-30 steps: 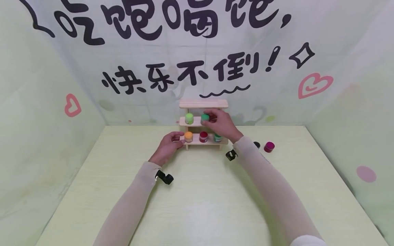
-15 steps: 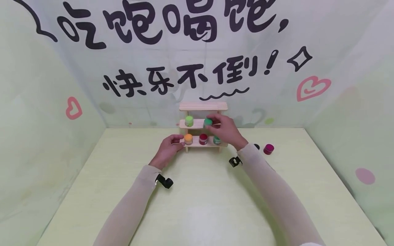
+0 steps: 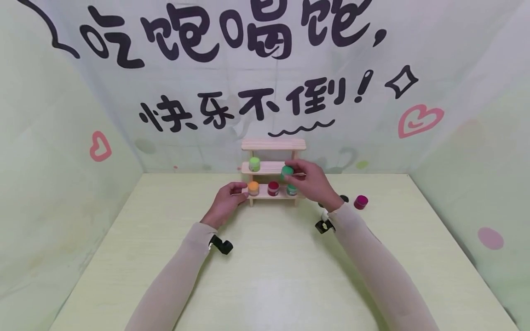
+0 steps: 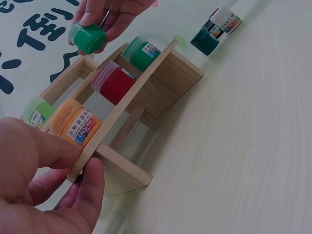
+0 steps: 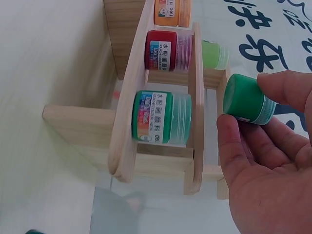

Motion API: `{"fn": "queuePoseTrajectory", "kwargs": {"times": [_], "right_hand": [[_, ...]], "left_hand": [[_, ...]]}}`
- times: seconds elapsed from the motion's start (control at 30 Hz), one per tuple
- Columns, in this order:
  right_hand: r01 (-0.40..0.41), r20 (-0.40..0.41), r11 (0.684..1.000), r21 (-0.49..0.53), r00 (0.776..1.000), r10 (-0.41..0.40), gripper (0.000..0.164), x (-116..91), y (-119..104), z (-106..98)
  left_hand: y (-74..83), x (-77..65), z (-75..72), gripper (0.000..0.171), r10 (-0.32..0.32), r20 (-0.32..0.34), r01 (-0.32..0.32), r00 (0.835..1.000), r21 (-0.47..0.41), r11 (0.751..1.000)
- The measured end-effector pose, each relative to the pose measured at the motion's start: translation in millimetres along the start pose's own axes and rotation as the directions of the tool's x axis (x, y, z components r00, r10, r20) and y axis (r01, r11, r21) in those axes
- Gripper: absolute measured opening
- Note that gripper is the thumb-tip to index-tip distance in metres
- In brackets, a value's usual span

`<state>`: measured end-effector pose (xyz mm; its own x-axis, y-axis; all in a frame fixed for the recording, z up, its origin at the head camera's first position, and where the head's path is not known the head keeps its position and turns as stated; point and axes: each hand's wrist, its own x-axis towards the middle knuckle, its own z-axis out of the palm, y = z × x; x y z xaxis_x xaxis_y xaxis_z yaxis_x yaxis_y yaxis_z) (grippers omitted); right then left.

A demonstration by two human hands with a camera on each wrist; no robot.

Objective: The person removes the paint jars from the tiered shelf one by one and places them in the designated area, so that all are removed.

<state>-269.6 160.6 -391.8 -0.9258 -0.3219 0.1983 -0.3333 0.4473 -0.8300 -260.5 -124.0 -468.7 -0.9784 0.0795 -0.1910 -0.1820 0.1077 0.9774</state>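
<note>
My left hand (image 3: 225, 202) pinches the left end of a small wooden tiered rack (image 3: 273, 145) at its lowest shelf. Between thumb and fingers of my right hand (image 3: 314, 181) is a green paint jar (image 5: 241, 97), tilted in the right wrist view and apart from the shelf boards there. Along the lowest shelf stand an orange paint jar (image 4: 78, 124), a red paint jar (image 4: 113, 83) and another green paint jar (image 5: 153, 117). A light green paint jar (image 3: 254, 164) sits at the left of the middle shelf.
On the table right of the rack lies a magenta-topped jar (image 3: 361, 202). Nearby, a dark jar (image 3: 344, 198) is partly hidden by my right arm; the left wrist view shows a dark green jar (image 4: 204, 41) there. Behind the rack hangs a printed backdrop (image 3: 207, 151).
My right hand has carried the green paint jar rightward along the middle shelf, toward its right end. My left hand keeps its hold on the rack. The head view has shifted slightly.
</note>
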Motion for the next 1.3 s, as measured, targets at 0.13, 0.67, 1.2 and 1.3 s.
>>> {"fn": "queuePoseTrajectory", "kwargs": {"times": [0.13, 0.67, 1.2, 1.3], "right_hand": [[0.001, -0.008, 1.000, 0.002, 1.000, -0.001, 0.043, -6.9, 2.6, -4.9], [-0.014, -0.036, 1.000, 0.009, 0.999, 0.014, 0.045, -33.0, 17.5, -21.7], [-0.051, -0.052, 0.999, -0.015, 0.997, 0.050, 0.043, -72.7, 37.6, -45.3], [-0.049, -0.065, 0.998, -0.030, 0.997, 0.047, 0.044, -80.1, 41.4, -49.9]], "left_hand": [[0.7, -1.0, 0.4, 0.039, 0.000, -0.002, 0.000, 1.000, 0.003, 1.000], [-0.2, -0.6, 0.6, 0.038, -0.009, 0.002, 0.009, 1.000, 0.012, 1.000], [-2.3, -0.6, 1.1, 0.040, -0.002, 0.010, 0.002, 1.000, 0.023, 1.000], [-2.3, -0.4, 0.4, 0.040, -0.004, 0.014, 0.004, 1.000, 0.016, 1.000]]}}
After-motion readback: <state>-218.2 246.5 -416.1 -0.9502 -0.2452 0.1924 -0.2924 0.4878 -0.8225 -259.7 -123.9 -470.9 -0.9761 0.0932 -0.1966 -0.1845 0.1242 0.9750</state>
